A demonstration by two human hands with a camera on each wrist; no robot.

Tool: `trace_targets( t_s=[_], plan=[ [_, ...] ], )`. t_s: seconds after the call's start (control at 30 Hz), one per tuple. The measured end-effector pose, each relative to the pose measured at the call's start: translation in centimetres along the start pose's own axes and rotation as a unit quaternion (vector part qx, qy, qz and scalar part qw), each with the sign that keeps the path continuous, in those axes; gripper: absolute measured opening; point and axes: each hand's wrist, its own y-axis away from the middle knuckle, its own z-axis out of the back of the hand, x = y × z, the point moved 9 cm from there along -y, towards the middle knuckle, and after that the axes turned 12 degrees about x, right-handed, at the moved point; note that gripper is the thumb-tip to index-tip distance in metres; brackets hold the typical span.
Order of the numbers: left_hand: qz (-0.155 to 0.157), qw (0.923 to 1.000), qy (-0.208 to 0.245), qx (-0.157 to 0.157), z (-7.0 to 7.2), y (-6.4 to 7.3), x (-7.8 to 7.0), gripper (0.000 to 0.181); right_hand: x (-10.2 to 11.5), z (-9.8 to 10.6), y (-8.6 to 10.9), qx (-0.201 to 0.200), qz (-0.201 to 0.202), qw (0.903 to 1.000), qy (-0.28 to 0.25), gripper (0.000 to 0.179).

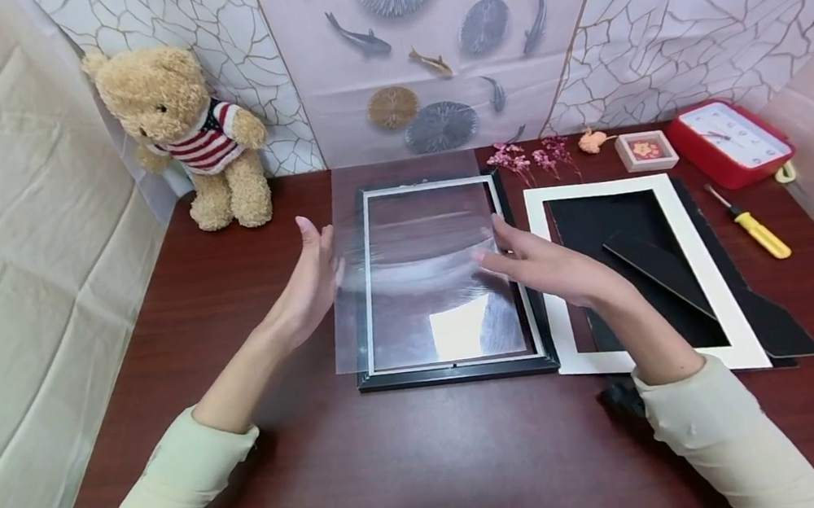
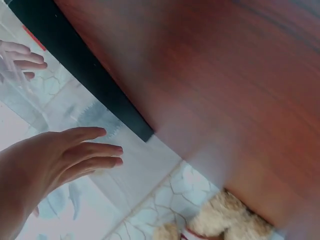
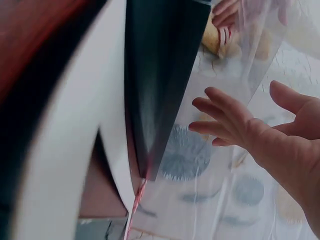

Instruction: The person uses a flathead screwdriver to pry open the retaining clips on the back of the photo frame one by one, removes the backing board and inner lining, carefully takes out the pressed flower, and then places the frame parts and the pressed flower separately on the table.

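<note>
A clear plastic sheet (image 1: 423,273), bowed and shiny with a bright reflection, is above a black photo frame (image 1: 455,374) with a pale inner border. It is shifted left of the frame, past its left side. My left hand (image 1: 304,284) is upright at the sheet's left edge, fingers extended. On the opposite side, my right hand (image 1: 551,265) has its fingers extended toward the sheet's right edge. Both wrist views show the left hand (image 2: 65,162) and right hand (image 3: 265,132) with loosely straight fingers. Exact contact with the sheet is hard to make out.
Right of the frame lies a white mat (image 1: 742,336) over a black backing board (image 1: 774,325) with a stand. Beyond are a yellow screwdriver (image 1: 762,234), a red clock (image 1: 735,141), a small framed box (image 1: 647,151) and pink dried flowers (image 1: 512,160). A teddy bear (image 1: 182,136) sits back left.
</note>
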Motion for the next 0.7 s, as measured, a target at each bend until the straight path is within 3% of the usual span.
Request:
trace_targets(
  t_s=[0.13,0.33,0.53,0.7],
  plan=[
    [-0.008,1.0000,-0.005,-0.003,1.3,0.7,-0.4,0.112,0.9,-0.8,-0.9,0.021,0.004,0.9997,0.007,0.096],
    [0.007,0.9999,0.008,-0.005,2.9,2.1,-0.2,0.113,2.0,-1.9,-2.4,0.037,0.021,0.9991,-0.007,0.092],
    [0.016,0.9998,0.008,-0.010,5.2,4.3,-0.4,0.112,3.6,-3.7,-4.6,0.038,0.027,0.9989,-0.007,0.089],
    [0.009,0.9999,-0.001,-0.009,7.3,6.4,-1.0,0.107,5.2,-5.8,-6.6,0.061,0.045,0.9966,-0.034,0.093]
  ],
)
